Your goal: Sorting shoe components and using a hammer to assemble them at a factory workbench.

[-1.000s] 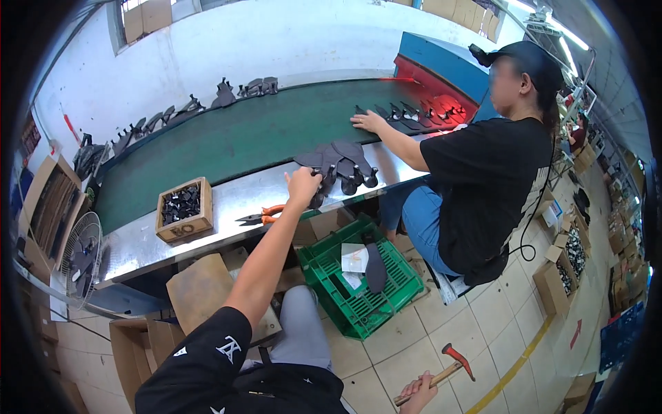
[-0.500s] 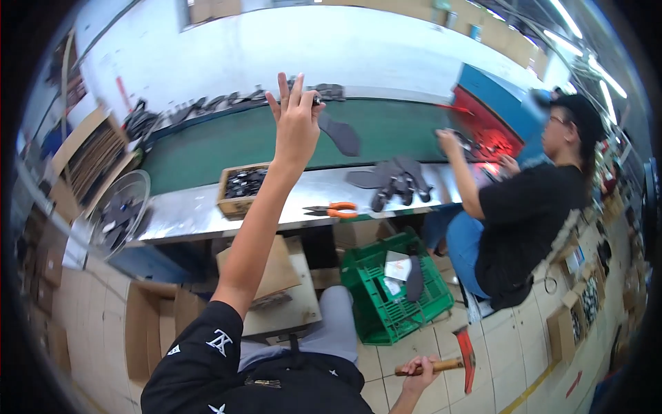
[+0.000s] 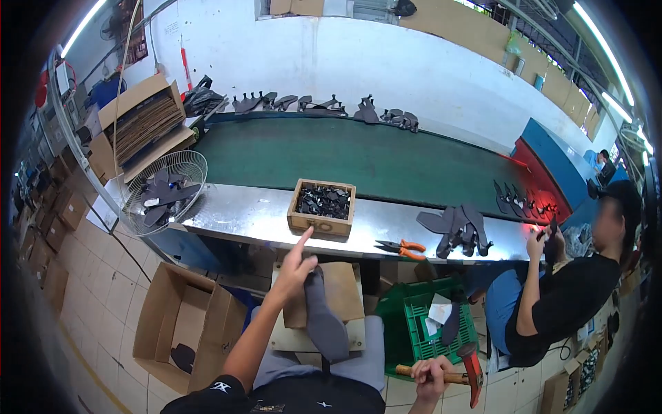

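Note:
My left hand [image 3: 293,276] is over the wooden block [image 3: 353,290] on the low bench in front of me. Its index finger points outward, while thumb and other fingers close at the top end of a dark grey shoe sole [image 3: 325,319]. That sole hangs down toward my lap, partly in front of the block. At the lower right, my right hand [image 3: 433,376] grips the wooden handle of a hammer [image 3: 472,376] with a red head. Just beyond my left fingertip stands a wooden box [image 3: 319,224] of small black parts.
Orange-handled pliers [image 3: 402,248] and a pile of soles [image 3: 455,229] lie on the metal ledge [image 3: 241,207] before a green conveyor belt [image 3: 386,155]. A co-worker [image 3: 576,290] sits at right. Around me are a green crate [image 3: 414,317], a cardboard box [image 3: 183,324] and a wire basket [image 3: 165,190].
My left hand has come down from over the belt toward my lap, bringing the sole. My right hand still holds the hammer. The view has swung left.

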The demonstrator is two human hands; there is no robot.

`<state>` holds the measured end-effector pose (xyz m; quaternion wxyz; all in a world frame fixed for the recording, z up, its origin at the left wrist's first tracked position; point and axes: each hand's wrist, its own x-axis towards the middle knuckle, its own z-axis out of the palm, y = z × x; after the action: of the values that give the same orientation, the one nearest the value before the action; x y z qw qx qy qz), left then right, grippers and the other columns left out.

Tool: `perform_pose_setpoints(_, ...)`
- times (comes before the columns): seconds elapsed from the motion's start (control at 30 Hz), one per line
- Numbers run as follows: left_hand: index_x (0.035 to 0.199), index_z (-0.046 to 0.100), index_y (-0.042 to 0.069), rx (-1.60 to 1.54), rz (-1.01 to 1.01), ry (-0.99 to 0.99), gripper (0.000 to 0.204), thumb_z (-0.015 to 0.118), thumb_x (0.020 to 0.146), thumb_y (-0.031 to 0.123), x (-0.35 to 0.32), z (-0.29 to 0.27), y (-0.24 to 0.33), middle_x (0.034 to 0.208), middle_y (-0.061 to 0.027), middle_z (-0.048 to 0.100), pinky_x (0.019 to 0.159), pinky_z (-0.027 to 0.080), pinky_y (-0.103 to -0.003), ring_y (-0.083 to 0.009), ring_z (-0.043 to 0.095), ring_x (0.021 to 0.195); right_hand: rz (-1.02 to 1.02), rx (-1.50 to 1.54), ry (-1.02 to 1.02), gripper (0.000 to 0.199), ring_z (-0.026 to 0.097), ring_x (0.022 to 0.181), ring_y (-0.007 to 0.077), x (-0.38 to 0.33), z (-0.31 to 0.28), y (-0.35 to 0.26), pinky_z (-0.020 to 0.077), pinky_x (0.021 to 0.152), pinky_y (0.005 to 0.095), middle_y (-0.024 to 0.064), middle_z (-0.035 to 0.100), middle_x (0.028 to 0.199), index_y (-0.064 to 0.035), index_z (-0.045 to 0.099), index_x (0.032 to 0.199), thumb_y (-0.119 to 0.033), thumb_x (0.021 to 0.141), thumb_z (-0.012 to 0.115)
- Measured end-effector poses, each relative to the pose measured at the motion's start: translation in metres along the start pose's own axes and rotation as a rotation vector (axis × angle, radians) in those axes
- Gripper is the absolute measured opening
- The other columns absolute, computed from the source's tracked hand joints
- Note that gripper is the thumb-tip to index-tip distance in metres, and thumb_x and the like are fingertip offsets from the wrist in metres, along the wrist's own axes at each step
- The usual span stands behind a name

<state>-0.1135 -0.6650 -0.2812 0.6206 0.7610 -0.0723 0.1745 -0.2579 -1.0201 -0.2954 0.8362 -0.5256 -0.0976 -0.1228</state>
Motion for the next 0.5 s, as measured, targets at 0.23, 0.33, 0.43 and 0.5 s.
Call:
perform_pose_setpoints(0.23, 0.093, 0.068, 0.000, 0.748, 0.207, 0.083, 0.016, 0.065, 0.084, 0.013, 0.159, -0.004, -0.055, 0.091, -0.0183, 0.066, 0.078, 0.050, -0.041, -0.0338, 0.064, 0.086, 0.292, -0.224, 0.235, 0.024, 0.033, 0.038, 0.0056, 0.048, 0.037, 0.013, 0.0308, 0.039, 0.0229, -0.0004, 0.040, 0.050, -0.0011, 0.048, 0.070, -0.008, 0.090, 0.059)
perform_pose_setpoints(0.33, 0.089, 0.069, -0.001, 0.945, 0.125, -0.098, 0.014, 0.066, 0.082, 0.011, 0.188, 0.007, -0.077, 0.088, -0.0199, 0.066, 0.077, 0.050, -0.043, -0.0365, 0.064, 0.085, 0.329, -0.169, 0.154, 0.024, 0.033, 0.038, 0.0050, 0.059, 0.037, 0.034, 0.0305, 0.039, 0.0227, -0.0011, 0.039, 0.050, -0.0004, 0.049, 0.070, -0.009, 0.090, 0.060)
perform_pose_setpoints(0.43, 0.088, 0.069, -0.002, 1.049, 0.020, -0.175, 0.014, 0.067, 0.080, 0.010, 0.192, 0.013, -0.077, 0.084, -0.0201, 0.066, 0.077, 0.050, -0.044, -0.0362, 0.065, 0.085, 0.356, -0.107, 0.134, 0.025, 0.033, 0.039, 0.0050, 0.068, 0.043, 0.039, 0.0300, 0.039, 0.0228, -0.0017, 0.039, 0.050, -0.0002, 0.050, 0.069, -0.009, 0.091, 0.059)
perform_pose_setpoints(0.5, 0.087, 0.069, -0.002, 0.758, 0.057, -0.041, 0.014, 0.068, 0.079, 0.009, 0.184, 0.008, -0.073, 0.086, -0.0220, 0.066, 0.077, 0.050, -0.044, -0.0378, 0.064, 0.084, 0.379, -0.104, 0.115, 0.025, 0.032, 0.038, 0.0052, 0.075, 0.047, 0.039, 0.0297, 0.039, 0.0231, -0.0027, 0.036, 0.050, -0.0006, 0.050, 0.069, -0.009, 0.091, 0.059)
